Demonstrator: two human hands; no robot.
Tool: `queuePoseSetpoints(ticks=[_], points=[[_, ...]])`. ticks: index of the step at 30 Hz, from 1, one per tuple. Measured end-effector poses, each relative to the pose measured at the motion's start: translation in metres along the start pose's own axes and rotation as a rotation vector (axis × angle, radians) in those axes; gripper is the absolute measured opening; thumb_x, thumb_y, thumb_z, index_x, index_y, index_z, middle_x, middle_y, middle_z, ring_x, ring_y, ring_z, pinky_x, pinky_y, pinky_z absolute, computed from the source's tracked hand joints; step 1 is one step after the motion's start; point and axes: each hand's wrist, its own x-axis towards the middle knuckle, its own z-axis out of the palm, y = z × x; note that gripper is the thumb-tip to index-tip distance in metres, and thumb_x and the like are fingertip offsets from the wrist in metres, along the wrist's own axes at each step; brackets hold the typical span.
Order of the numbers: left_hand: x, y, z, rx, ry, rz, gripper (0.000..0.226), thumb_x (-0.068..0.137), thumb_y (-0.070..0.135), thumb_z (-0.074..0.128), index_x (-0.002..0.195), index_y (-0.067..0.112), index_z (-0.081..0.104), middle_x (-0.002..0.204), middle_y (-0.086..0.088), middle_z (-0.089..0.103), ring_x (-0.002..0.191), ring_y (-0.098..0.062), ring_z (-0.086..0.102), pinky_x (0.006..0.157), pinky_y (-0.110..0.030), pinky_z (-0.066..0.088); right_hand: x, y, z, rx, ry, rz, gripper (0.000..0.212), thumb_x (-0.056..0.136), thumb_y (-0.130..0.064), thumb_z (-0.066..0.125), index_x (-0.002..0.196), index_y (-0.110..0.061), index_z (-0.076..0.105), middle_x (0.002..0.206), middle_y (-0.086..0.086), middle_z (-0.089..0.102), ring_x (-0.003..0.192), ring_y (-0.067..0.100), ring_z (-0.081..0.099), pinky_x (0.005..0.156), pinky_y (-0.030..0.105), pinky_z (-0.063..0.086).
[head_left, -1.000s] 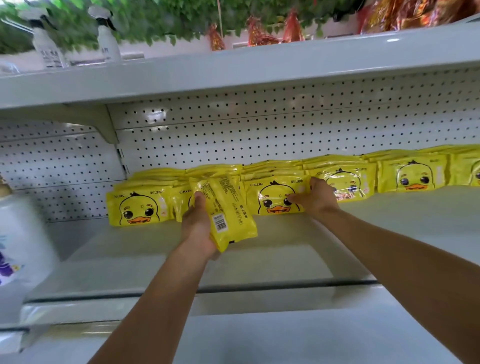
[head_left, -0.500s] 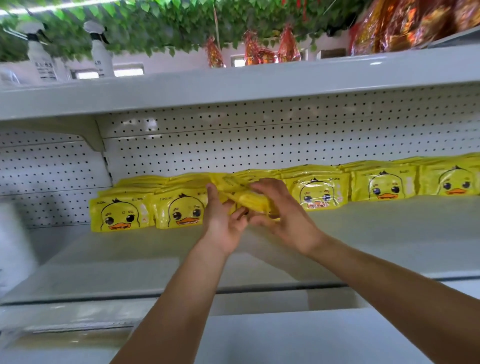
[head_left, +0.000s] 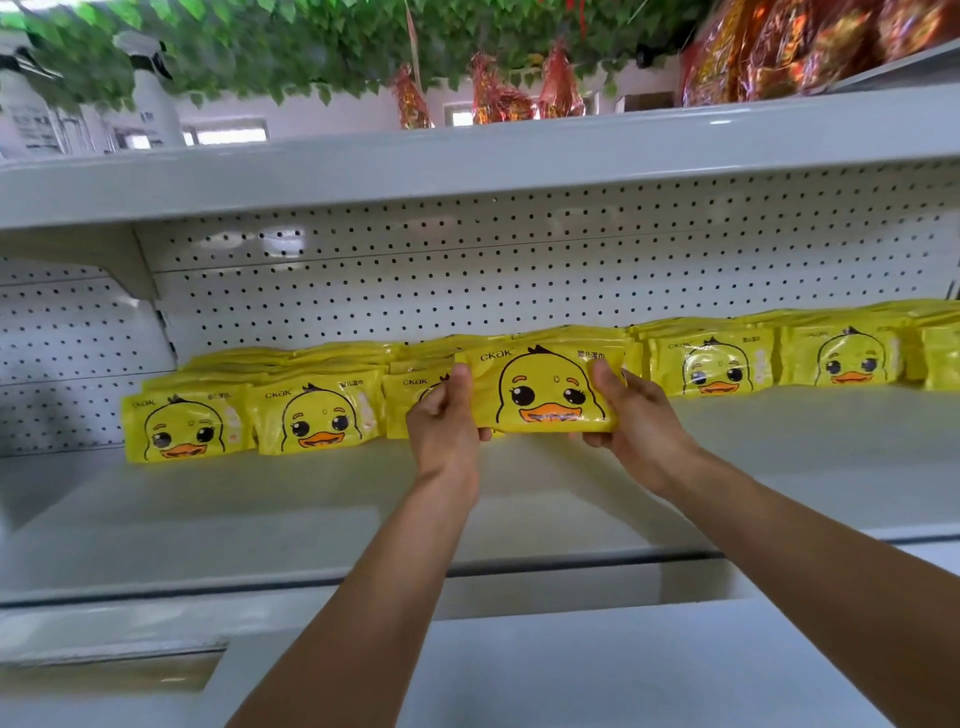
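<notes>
A single wide-angle view from the person's head faces straight into the shelf (head_left: 311, 499), about level with it and within arm's reach. The pegboard (head_left: 519, 270) back wall fills the middle. The upper shelf (head_left: 467, 161) edge crosses above. The pack (head_left: 550, 389) sits near centre, toward the shelf's back edge.

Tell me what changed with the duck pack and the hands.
The duck pack, earlier tilted barcode-side out in the left hand alone, was turned face forward and level; the right hand left the row of packs and took hold of its other end. The row stayed put on the shelf.
</notes>
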Motion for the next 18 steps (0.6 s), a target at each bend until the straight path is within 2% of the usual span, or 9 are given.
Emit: queuePoseSetpoints(ticks=[3, 5, 7, 8, 11, 13, 15, 17, 18], points=[[-0.001, -0.008, 0.008, 0.037, -0.059, 0.007, 0.027, 0.097, 0.024, 0.058, 0.070, 0.022, 0.063, 0.067, 0.015, 0.061, 0.058, 0.001, 0.055, 0.045, -0.022, 0.052, 0.005, -0.001, -0.017, -0.002, -0.054, 0.062, 0.050, 0.085, -0.038, 0.063, 0.122, -0.005, 0.055, 0.099, 0.013, 0.071, 0.064, 0.032, 0.063, 0.054, 0.032, 0.041], [0.000, -0.013, 0.009, 0.078, -0.148, -0.050, 0.021, 0.096, 0.020, 0.059, 0.077, 0.017, 0.067, 0.063, 0.012, 0.064, 0.061, -0.001, 0.059, 0.047, -0.023, 0.055, 0.007, -0.001, -0.029, -0.130, -0.100, 0.112, 0.075, 0.067, -0.037, 0.078, 0.129, -0.006, 0.050, 0.110, 0.012, 0.070, 0.074, 0.028, 0.067, 0.055, 0.031, 0.046], [0.008, -0.020, 0.005, 0.254, -0.214, -0.049, 0.013, 0.092, 0.018, 0.064, 0.100, 0.009, 0.070, 0.080, 0.004, 0.066, 0.082, -0.014, 0.064, 0.061, -0.028, 0.057, 0.012, 0.002, -0.041, -0.358, -0.094, 0.103, 0.067, 0.060, -0.026, 0.087, 0.117, -0.010, 0.056, 0.104, 0.006, 0.070, 0.088, 0.022, 0.066, 0.069, 0.031, 0.050], [0.014, -0.024, 0.001, 0.406, -0.236, 0.030, 0.023, 0.090, 0.018, 0.067, 0.111, 0.010, 0.068, 0.088, 0.002, 0.065, 0.092, -0.019, 0.064, 0.073, -0.030, 0.056, 0.015, 0.004, -0.047, -0.457, -0.061, 0.100, 0.057, 0.060, -0.020, 0.089, 0.106, -0.013, 0.057, 0.096, -0.001, 0.067, 0.091, 0.019, 0.063, 0.075, 0.029, 0.049], [0.033, -0.025, -0.013, 1.019, -0.246, 0.363, 0.059, 0.083, 0.029, 0.072, 0.137, 0.028, 0.049, 0.127, 0.000, 0.051, 0.126, -0.024, 0.044, 0.102, -0.040, 0.041, 0.023, 0.006, -0.056, -0.634, 0.025, 0.088, 0.052, 0.062, -0.020, 0.089, 0.081, -0.023, 0.041, 0.078, -0.012, 0.040, 0.080, 0.013, 0.045, 0.065, 0.021, 0.036], [0.046, -0.020, -0.024, 1.419, -0.269, 0.476, 0.085, 0.081, 0.032, 0.072, 0.149, 0.039, 0.023, 0.154, 0.004, 0.021, 0.143, -0.024, 0.016, 0.114, -0.044, 0.025, 0.032, 0.009, -0.060, -0.692, 0.062, 0.067, 0.056, 0.063, -0.024, 0.089, 0.092, -0.018, 0.041, 0.083, -0.010, 0.041, 0.089, 0.017, 0.042, 0.073, 0.026, 0.037], [0.058, -0.016, -0.032, 1.648, -0.325, 0.502, 0.101, 0.079, 0.031, 0.073, 0.152, 0.043, 0.004, 0.160, 0.005, 0.000, 0.148, -0.026, -0.004, 0.120, -0.050, 0.007, 0.041, 0.010, -0.060, -0.728, 0.110, 0.044, 0.064, 0.064, -0.024, 0.089, 0.109, -0.010, 0.044, 0.096, -0.004, 0.048, 0.098, 0.019, 0.044, 0.083, 0.031, 0.039], [0.068, -0.017, -0.034, 1.726, -0.367, 0.523, 0.106, 0.079, 0.034, 0.074, 0.151, 0.043, -0.002, 0.161, 0.005, -0.004, 0.148, -0.028, -0.009, 0.118, -0.053, 0.001, 0.049, 0.011, -0.058, -0.751, 0.137, 0.035, 0.071, 0.065, -0.022, 0.088, 0.119, -0.007, 0.043, 0.108, -0.001, 0.048, 0.104, 0.019, 0.044, 0.088, 0.034, 0.041], [0.071, -0.019, -0.035, 1.738, -0.379, 0.548, 0.105, 0.079, 0.037, 0.074, 0.152, 0.042, -0.002, 0.161, 0.005, -0.002, 0.149, -0.028, -0.007, 0.118, -0.054, 0.003, 0.052, 0.010, -0.057, -0.766, 0.136, 0.030, 0.069, 0.066, -0.022, 0.087, 0.117, -0.008, 0.042, 0.106, -0.002, 0.047, 0.102, 0.019, 0.043, 0.084, 0.032, 0.042]])
